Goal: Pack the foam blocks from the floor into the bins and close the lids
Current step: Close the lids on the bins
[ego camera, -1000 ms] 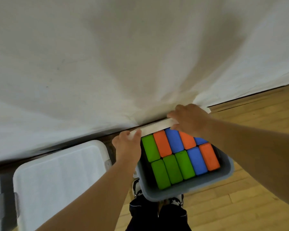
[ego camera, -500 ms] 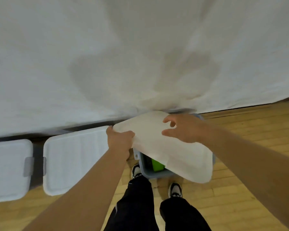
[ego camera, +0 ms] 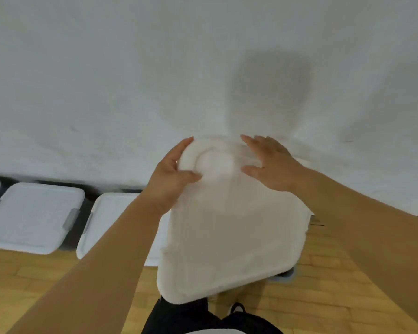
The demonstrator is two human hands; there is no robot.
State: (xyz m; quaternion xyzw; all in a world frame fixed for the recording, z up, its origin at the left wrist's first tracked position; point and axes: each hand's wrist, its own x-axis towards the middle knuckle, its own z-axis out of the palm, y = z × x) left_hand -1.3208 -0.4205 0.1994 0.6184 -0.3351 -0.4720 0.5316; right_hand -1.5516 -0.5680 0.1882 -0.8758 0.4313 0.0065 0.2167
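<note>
My left hand (ego camera: 171, 174) grips the far left corner of the white lid (ego camera: 227, 237), thumb laid across the top and fingers curled round the rounded edge behind it. My right hand (ego camera: 270, 165) lies flat on the far right part of the same lid, fingers straight and spread, not curled round anything. The lid is blurred and sits tilted over the grey bin (ego camera: 285, 277), of which only a corner shows under the near right edge; what lies inside is hidden. To my left, a closed bin (ego camera: 116, 220) stands just beside the lid, and a second closed bin (ego camera: 34, 215) stands beyond it, both against the white cloth (ego camera: 155, 68) that fills the background. They rest on the wooden floor (ego camera: 323, 297), and my shoe (ego camera: 237, 308) shows below the lid.
</note>
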